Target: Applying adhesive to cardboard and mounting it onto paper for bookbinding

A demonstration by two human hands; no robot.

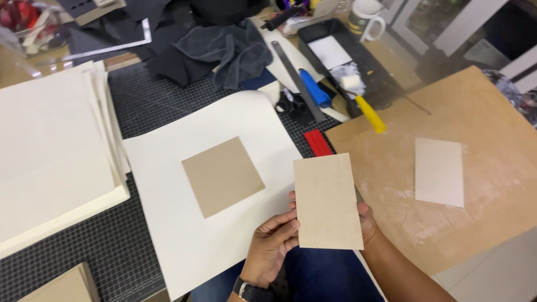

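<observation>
Both my hands hold a tan rectangular board (328, 201) upright over the table's front edge. My left hand (270, 248) grips its left edge, fingers curled against it. My right hand (366, 222) is mostly hidden behind the board's right edge. To the left, a second tan board (222, 176) lies flat on a large cream sheet of paper (184, 246). A third, paler board (439, 171) lies on a brown glue-smeared work board (481, 117) at the right.
A stack of cream paper (50, 151) sits on the black cutting mat (100, 246) at left. At the back are dark cloth (229, 53), a metal ruler (296, 78), scissors (295, 106), a black tray (386, 72) with a yellow-handled roller (369, 112), a red tool (318, 142) and a mug (366, 17).
</observation>
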